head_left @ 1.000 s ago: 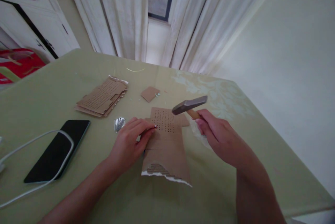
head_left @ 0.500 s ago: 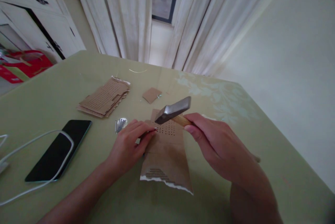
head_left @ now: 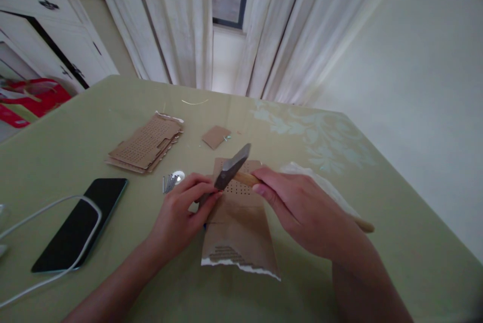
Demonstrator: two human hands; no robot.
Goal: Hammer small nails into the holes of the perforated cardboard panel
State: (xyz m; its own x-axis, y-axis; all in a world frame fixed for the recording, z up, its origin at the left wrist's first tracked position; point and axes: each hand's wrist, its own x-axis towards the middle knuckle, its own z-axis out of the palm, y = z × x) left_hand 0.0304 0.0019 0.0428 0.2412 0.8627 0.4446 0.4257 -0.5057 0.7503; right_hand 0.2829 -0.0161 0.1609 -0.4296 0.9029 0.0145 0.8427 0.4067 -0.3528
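Observation:
My right hand (head_left: 302, 210) is wrapped round the wooden handle of a hammer (head_left: 233, 166), whose metal head is right at my left fingertips. The handle's far end sticks out behind my right wrist. My left hand (head_left: 177, 215) pinches a nail, mostly hidden by the fingers and the hammer head, over a torn piece of cardboard (head_left: 239, 232). Rows of small holes run across the cardboard's upper part. Just left of my left fingers lie several loose nails (head_left: 170, 183) beside a shiny round disc (head_left: 178, 177).
A stack of perforated cardboard (head_left: 145, 142) lies at the back left, with a small cardboard square (head_left: 216, 137) to its right. A black phone (head_left: 81, 225) with a white cable (head_left: 98, 212) across it rests at the left. White crumpled material (head_left: 320, 179) lies behind my right hand.
The hammer head has come down and to the left, from above the cardboard onto the spot at my left fingertips. My left hand keeps its pinch. The view has shifted slightly.

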